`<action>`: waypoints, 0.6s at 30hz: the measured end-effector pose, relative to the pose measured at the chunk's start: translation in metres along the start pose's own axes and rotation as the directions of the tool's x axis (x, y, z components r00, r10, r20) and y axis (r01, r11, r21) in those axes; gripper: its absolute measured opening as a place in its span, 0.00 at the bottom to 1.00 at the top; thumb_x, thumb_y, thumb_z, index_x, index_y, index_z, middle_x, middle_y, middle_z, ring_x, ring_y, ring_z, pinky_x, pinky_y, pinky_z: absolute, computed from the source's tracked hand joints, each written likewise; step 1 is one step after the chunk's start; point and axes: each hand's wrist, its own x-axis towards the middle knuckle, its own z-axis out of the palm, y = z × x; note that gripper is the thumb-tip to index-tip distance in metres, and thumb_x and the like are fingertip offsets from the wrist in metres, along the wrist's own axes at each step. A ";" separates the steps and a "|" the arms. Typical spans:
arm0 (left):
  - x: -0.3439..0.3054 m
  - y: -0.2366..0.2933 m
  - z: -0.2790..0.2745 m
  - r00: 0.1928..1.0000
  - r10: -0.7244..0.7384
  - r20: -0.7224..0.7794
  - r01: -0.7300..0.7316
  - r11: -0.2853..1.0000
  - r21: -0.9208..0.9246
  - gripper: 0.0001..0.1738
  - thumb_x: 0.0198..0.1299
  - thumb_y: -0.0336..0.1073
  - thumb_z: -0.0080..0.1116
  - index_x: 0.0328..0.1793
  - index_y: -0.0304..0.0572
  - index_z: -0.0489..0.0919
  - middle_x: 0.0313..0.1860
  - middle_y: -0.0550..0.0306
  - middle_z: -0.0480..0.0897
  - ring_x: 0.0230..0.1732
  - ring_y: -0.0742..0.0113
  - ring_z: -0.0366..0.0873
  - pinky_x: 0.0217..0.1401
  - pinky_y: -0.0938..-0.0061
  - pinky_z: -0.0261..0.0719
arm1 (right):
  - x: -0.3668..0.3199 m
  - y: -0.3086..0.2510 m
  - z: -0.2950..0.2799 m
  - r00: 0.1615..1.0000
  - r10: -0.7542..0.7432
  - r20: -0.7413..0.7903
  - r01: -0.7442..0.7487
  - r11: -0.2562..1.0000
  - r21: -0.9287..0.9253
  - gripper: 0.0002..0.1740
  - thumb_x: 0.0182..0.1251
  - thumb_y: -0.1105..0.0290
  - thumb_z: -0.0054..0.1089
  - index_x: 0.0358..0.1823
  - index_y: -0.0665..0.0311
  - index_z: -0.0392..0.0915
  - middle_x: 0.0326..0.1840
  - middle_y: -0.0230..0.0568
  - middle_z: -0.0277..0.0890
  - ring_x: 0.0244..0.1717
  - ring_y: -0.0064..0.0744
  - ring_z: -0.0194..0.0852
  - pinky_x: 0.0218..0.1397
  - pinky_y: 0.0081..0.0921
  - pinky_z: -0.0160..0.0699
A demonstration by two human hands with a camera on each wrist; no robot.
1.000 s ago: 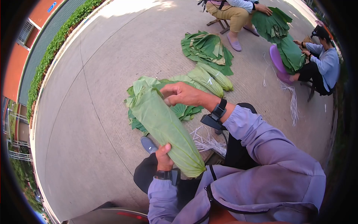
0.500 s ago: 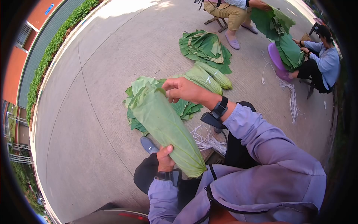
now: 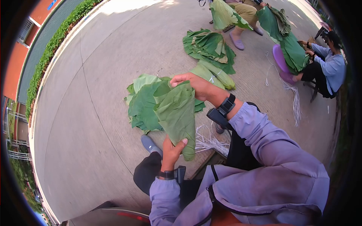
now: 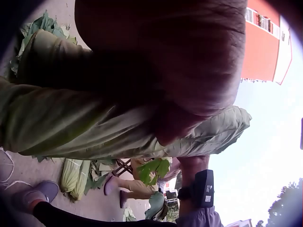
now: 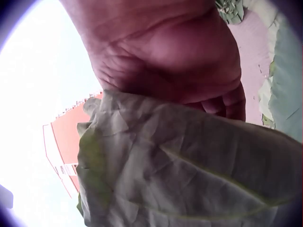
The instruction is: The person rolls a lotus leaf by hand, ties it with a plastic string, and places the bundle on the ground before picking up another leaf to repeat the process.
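A rolled bundle of large green lotus leaves (image 3: 175, 115) stands nearly upright in front of me, broad at the top and narrowing downward. My left hand (image 3: 172, 153) grips its lower part, thumb across the near face. At the top edge my right hand (image 3: 196, 86) holds the leaf, its fingers curled over the rim and partly hidden. The left wrist view shows the bundle's long folded side (image 4: 85, 125) under the left hand (image 4: 184, 61). In the right wrist view, veined leaf (image 5: 189, 165) covers much of the right hand's fingers (image 5: 234, 101).
Flat leaves (image 3: 145, 107) lie spread on the concrete behind the bundle. Farther off are tied bundles (image 3: 217, 73) and another leaf pile (image 3: 209, 49). White strings (image 3: 211, 141) lie by my knee. Two people sit at the upper right, one beside a purple basin (image 3: 281, 62), with leaves (image 3: 294, 54).
The bundle has tipped from leaning up-left to nearly upright, its lower end raised off my lap. My right hand has shifted right with its top. A seated person has swung a leaf leftward.
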 end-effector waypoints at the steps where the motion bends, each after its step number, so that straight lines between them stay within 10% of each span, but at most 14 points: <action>1: 0.001 -0.001 0.000 0.998 0.058 -0.017 -0.055 0.989 0.134 0.34 0.63 0.30 0.69 0.76 0.32 0.73 0.65 0.46 0.84 0.67 0.54 0.81 0.72 0.60 0.75 | -0.005 -0.006 -0.002 0.998 0.057 0.031 -0.060 0.994 0.088 0.16 0.83 0.63 0.59 0.57 0.69 0.84 0.49 0.39 0.90 0.47 0.23 0.86 0.52 0.25 0.84; 6: 0.005 0.001 -0.002 0.934 0.356 0.023 -0.267 0.654 0.708 0.38 0.52 0.23 0.71 0.74 0.37 0.76 0.61 0.42 0.85 0.61 0.40 0.82 0.66 0.53 0.77 | -0.016 -0.030 -0.006 0.970 0.149 0.193 -0.082 0.944 -0.320 0.23 0.84 0.55 0.56 0.56 0.72 0.84 0.47 0.46 0.90 0.46 0.27 0.87 0.54 0.27 0.86; 12: 0.004 -0.002 -0.004 0.864 0.502 0.033 -0.270 0.407 0.873 0.41 0.46 0.23 0.72 0.73 0.39 0.77 0.64 0.43 0.84 0.65 0.39 0.79 0.71 0.50 0.71 | -0.034 -0.037 -0.013 0.971 0.188 0.150 -0.145 0.955 -0.260 0.24 0.82 0.54 0.59 0.53 0.74 0.84 0.35 0.43 0.88 0.39 0.31 0.87 0.50 0.27 0.83; 18: 0.008 -0.007 -0.006 0.900 0.434 -0.039 -0.162 0.416 0.895 0.40 0.48 0.24 0.71 0.73 0.37 0.76 0.63 0.44 0.84 0.65 0.42 0.79 0.70 0.50 0.70 | -0.028 -0.034 -0.007 0.995 0.016 0.100 0.037 0.860 -0.509 0.22 0.79 0.53 0.64 0.48 0.68 0.86 0.43 0.41 0.86 0.46 0.31 0.84 0.54 0.30 0.81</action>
